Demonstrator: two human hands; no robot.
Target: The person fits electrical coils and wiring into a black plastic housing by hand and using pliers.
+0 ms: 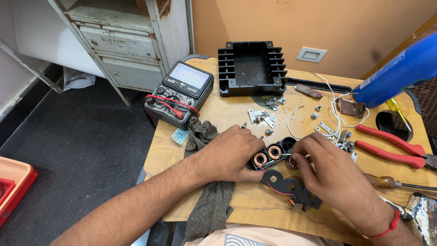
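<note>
My left hand [230,155] grips the left end of a small black part [272,155] that carries two copper wire coils, pressed down on the wooden table [236,200]. On the part's right end rests my right hand [330,171], fingertips pinching by a third coil. A flat black plate [284,184] with round lobes and a thin red wire lies just in front of the part, partly under my right hand. A grey rag [207,200] lies under my left wrist.
A black finned housing [251,68] stands at the back. An analogue test meter [180,93] with red leads sits back left. Loose screws and brackets [266,116], white wires, red-handled pliers [393,148], a screwdriver [387,182] and a blue can [400,68] lie right. A metal cabinet [123,41] stands beyond.
</note>
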